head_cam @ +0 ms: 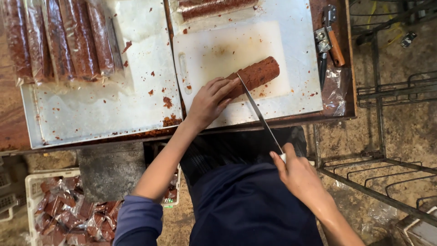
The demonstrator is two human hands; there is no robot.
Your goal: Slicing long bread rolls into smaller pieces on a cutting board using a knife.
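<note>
A reddish-brown roll (257, 73) lies slanted on a white cutting board (218, 50). My left hand (210, 99) presses down on the roll's near end, fingers over it. My right hand (298, 175) grips the handle of a long thin knife (259, 114), whose blade reaches up to the roll right beside my left fingertips. The blade tip touches the roll where the hand ends.
Several plastic-wrapped brown rolls (59, 38) lie on a metal tray (100, 114) at the left. Another wrapped roll (214, 7) sits at the top. A tool with an orange handle (334, 45) rests at the right edge. A white crate (63, 214) of wrapped pieces stands below; metal racks (378, 168) stand at the right.
</note>
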